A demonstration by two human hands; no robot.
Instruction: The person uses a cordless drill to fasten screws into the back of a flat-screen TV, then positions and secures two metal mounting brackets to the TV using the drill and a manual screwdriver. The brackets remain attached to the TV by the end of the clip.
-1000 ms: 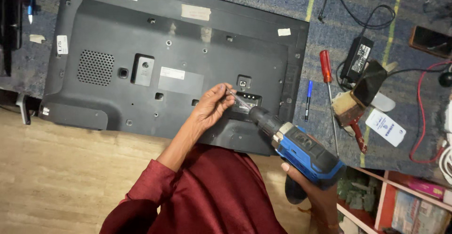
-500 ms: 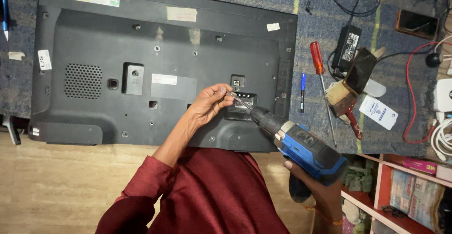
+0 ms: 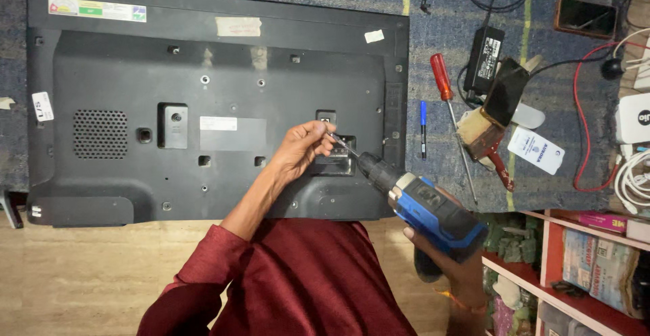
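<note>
While a television (image 3: 203, 99) is lying face down on a blue rug (image 3: 460, 11), the left hand (image 3: 305, 150) is pinching the bit of a blue drill (image 3: 423, 204) near the panel's right edge. The right hand (image 3: 453, 268) is gripping the drill's handle. A red screwdriver (image 3: 447, 106) and pen (image 3: 423, 127) are lying just beside that edge.

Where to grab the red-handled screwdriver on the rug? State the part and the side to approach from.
Grip the red-handled screwdriver by its thick red handle, coming straight down from above. It lies flat on the rug, handle toward the far edge, thin shaft pointing back; the blue pen lies close on its left.
</note>
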